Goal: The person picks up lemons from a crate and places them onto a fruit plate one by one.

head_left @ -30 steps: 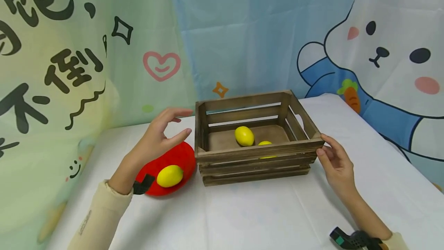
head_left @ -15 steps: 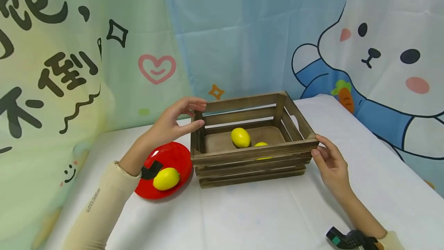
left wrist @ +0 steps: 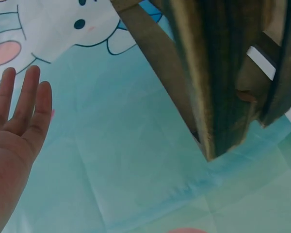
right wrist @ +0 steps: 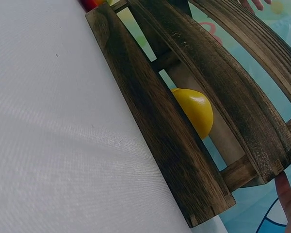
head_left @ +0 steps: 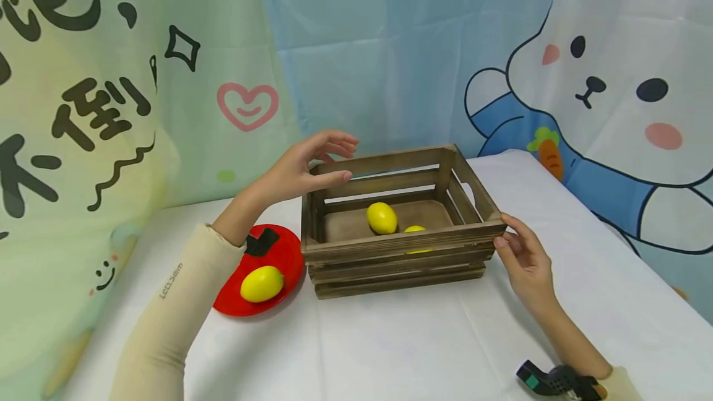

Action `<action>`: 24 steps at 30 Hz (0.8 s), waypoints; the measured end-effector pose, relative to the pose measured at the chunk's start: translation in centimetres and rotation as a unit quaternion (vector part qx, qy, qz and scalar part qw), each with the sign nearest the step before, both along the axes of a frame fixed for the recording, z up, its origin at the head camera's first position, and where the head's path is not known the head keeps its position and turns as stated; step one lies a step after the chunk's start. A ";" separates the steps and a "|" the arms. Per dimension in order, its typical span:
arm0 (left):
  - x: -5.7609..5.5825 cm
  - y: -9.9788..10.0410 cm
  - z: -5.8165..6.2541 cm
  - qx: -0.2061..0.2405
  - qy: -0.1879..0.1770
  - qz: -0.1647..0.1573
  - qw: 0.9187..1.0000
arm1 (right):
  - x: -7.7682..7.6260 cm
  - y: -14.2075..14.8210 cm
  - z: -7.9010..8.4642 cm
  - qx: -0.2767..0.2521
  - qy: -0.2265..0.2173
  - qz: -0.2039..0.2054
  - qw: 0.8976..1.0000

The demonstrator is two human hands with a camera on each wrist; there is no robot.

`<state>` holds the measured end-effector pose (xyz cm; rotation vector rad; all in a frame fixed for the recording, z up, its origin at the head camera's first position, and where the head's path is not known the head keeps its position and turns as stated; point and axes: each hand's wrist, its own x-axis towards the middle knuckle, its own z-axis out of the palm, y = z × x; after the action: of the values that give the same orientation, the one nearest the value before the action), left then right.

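Dark slatted wooden crate — two lemons inside — hands relaxed, holding nothing.

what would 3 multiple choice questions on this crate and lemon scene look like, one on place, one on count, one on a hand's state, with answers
1. Where is the red plate?
A. inside the crate
B. on the table to the left of the crate
C. on top of the crate

2. How many lemons lie inside the wooden crate?
A. none
B. two
C. four

3. What is the left hand doing?
A. gripping a lemon
B. pressing flat on the plate
C. open, empty, at the crate's far left corner

Answers:
1 B, the plate sits on the white table beside the crate's left end, holding one lemon.
2 B, one lemon and a second lemon show behind the front slats.
3 C, its fingers are spread and hold nothing, while the right hand touches the crate's right corner.
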<state>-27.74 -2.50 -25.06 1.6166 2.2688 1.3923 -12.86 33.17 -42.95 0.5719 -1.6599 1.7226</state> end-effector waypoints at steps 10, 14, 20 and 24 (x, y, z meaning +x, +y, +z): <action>-1.1 2.1 0.7 -0.016 0.005 -0.023 1.000 | 0.1 0.0 0.2 0.013 -0.014 -0.006 1.000; -1.4 3.0 0.9 -0.024 -0.001 -0.032 0.999 | 0.4 -0.1 0.3 0.018 -0.042 -0.027 0.999; -1.6 4.8 0.9 -0.032 -0.009 -0.052 0.998 | 0.7 -0.1 0.5 0.027 -0.048 -0.028 0.998; -1.8 6.4 1.0 -0.038 -0.003 -0.064 0.997 | 0.9 0.1 0.6 0.031 -0.043 -0.026 0.998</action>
<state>-29.52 3.91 -24.06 1.6995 2.1435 1.2644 -11.97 33.28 -42.34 0.4858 -1.7770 1.6845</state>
